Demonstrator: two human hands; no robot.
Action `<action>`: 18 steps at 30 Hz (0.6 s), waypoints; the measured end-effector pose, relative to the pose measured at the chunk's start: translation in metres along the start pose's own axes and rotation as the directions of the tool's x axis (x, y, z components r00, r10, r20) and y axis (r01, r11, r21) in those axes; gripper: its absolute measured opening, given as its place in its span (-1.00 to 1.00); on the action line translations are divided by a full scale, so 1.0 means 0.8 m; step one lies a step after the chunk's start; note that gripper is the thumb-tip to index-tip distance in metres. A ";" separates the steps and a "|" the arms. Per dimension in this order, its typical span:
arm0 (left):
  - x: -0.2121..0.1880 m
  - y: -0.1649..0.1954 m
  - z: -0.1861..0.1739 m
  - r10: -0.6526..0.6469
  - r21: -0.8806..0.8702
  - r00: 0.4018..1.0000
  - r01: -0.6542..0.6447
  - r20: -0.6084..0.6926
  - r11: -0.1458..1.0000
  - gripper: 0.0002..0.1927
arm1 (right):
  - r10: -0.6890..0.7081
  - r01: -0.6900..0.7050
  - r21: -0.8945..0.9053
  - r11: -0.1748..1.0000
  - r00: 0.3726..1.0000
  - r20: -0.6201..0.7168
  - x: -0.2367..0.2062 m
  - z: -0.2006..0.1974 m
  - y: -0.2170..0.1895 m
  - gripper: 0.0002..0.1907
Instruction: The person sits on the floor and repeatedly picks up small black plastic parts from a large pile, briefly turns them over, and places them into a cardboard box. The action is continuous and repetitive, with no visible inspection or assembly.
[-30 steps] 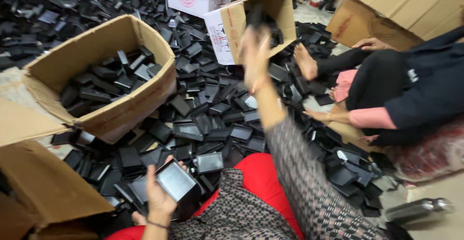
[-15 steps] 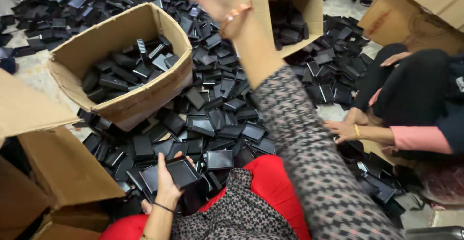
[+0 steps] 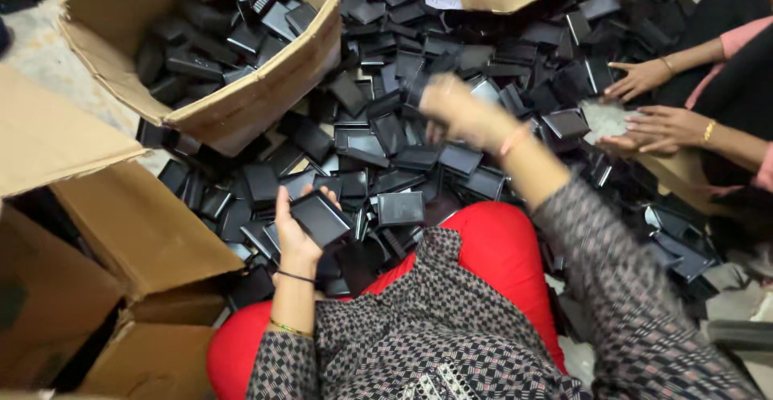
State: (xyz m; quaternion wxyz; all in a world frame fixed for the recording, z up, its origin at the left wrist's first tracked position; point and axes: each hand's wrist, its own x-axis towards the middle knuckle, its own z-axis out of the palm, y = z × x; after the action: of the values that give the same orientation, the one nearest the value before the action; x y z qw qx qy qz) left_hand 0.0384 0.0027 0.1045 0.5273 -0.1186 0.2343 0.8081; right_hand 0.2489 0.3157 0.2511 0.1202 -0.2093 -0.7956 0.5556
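While the left hand (image 3: 296, 235) sits low beside the red lap with its grip clenched round a flat black tray (image 3: 320, 217), the right hand (image 3: 460, 114) hangs blurred above the heap of black trays (image 3: 403, 146) on the floor — whether its fingers are spread or curled on a piece I cannot tell. The held tray lies tilted, its long axis running from upper left to lower right, one corner pointing toward the pile. The heap lies ahead of both hands, the right hand directly over it and the nearer of the two. An open cardboard box (image 3: 266, 86), part full of the same trays, stands up and to the left, nearer the left hand. Another person's hands (image 3: 656, 126) rest at the heap's right edge.
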 end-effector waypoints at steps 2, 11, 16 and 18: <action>0.016 0.007 0.001 0.015 -0.016 1.000 -0.015 -0.015 1.000 -0.44 | 0.006 -0.002 -0.034 0.999 0.991 0.130 -0.012 0.057 0.048 -0.55; 0.074 0.029 -0.062 0.098 -0.049 0.981 -0.108 -0.166 0.993 -0.52 | 0.229 -0.292 -0.780 0.553 0.954 -0.194 0.199 0.114 0.201 -0.39; 0.096 0.020 -0.071 0.194 0.180 0.976 -0.175 -0.095 0.968 -0.81 | -0.049 -0.133 -0.793 0.595 0.978 -0.202 0.200 0.229 0.198 -0.83; 0.090 0.014 -0.064 0.245 0.384 0.966 -0.197 -0.080 0.902 -0.86 | -0.207 -0.012 -0.693 0.721 0.951 -0.231 0.172 0.238 0.183 -0.86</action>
State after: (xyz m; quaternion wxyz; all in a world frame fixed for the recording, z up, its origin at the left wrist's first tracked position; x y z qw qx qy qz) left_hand -0.0045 0.0308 0.0315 0.4290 -0.0398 0.4285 0.7942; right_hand 0.0760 0.2639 0.0412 0.1796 -0.2757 -0.9275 0.1772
